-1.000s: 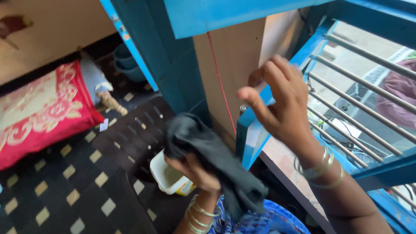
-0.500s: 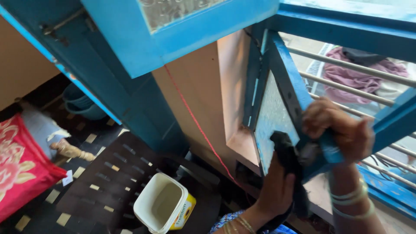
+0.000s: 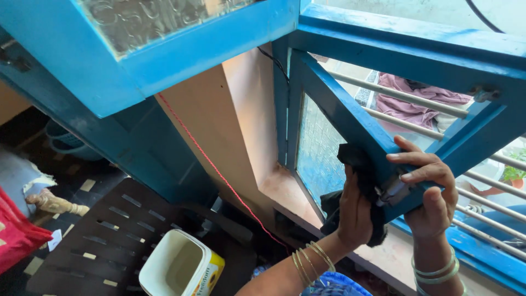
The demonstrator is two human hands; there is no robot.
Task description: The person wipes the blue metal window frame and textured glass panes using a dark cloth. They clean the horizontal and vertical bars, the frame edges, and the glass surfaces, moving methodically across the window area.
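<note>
The left hand (image 3: 355,211) is pressing a black cloth (image 3: 359,189) against the blue window shutter (image 3: 350,123) at its lower corner, above the sill, while the right hand (image 3: 430,192) is gripping that corner. Bracing firmly while rubbing along the frame would probably be keeping the shutter from swinging.

A dark patterned floor (image 3: 93,257) carries a white and yellow tub (image 3: 183,271) and a red cushion (image 3: 16,235).

We see white plastic tub (image 3: 181,268) with yellow side on dark slatted chair (image 3: 104,241). Red string (image 3: 219,175) runs down beige wall (image 3: 219,137). Pink cloth (image 3: 413,104) lies beyond metal window bars (image 3: 383,90). Red cushion (image 3: 16,235) at far left.
</note>
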